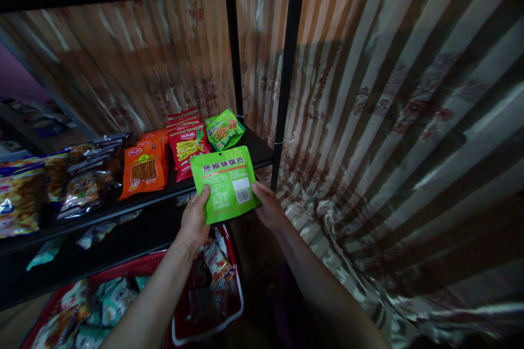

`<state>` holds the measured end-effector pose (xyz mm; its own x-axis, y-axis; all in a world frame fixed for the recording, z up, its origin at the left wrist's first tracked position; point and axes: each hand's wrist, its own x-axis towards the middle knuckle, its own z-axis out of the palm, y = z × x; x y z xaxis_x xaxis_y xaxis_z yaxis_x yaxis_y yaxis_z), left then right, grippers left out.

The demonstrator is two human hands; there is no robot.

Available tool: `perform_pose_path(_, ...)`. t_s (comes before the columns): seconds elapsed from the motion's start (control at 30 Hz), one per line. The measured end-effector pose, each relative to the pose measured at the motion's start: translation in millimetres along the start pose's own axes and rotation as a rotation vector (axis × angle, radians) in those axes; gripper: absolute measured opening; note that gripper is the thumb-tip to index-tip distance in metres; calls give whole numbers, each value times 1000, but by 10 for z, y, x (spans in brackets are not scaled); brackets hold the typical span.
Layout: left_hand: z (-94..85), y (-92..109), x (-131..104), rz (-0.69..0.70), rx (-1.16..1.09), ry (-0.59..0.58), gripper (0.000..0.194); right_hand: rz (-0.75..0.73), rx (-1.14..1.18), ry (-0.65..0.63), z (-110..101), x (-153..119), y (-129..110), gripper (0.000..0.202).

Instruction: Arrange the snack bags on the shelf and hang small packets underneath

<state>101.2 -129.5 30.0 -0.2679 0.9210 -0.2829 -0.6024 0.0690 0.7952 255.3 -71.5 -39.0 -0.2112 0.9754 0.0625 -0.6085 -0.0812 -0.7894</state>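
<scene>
A bright green snack bag (223, 185) with dark lettering, a white panel and a barcode is held up between my two hands. My left hand (195, 220) grips its left edge, thumb on the printed face. On the opposite edge, my right hand (268, 206) is closed the same way; the fingers behind the bag are hidden. Just beyond it, other green snack bags (223, 130) stand at the right end of the black shelf (262, 155). Beside those is a row of red snack bags (188, 144), then orange snack bags (143, 166).
Clear-fronted snack packs (84, 191) and puffed-snack bags (20, 199) fill the shelf's left part. Below, a red basket (235, 262) holds packets, and more packets (117, 300) lie in a red container at lower left. A black post (284, 71) and striped curtain (388, 120) bound the right.
</scene>
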Motion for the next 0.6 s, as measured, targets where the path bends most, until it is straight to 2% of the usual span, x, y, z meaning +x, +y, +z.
perform_pose_path(0.2, -10, -11, -18, -25, 36, -50, 30, -37, -3, 37, -19, 14, 10, 29)
perform_pose_path(0.47, -123, -57, -138, -48, 150, -233, 39, -79, -31, 68, -20, 22, -13, 29)
perform_pose_path(0.6, -152, -78, -137, -36, 150, -228, 40, -96, -43, 60, -4, 19, -16, 30)
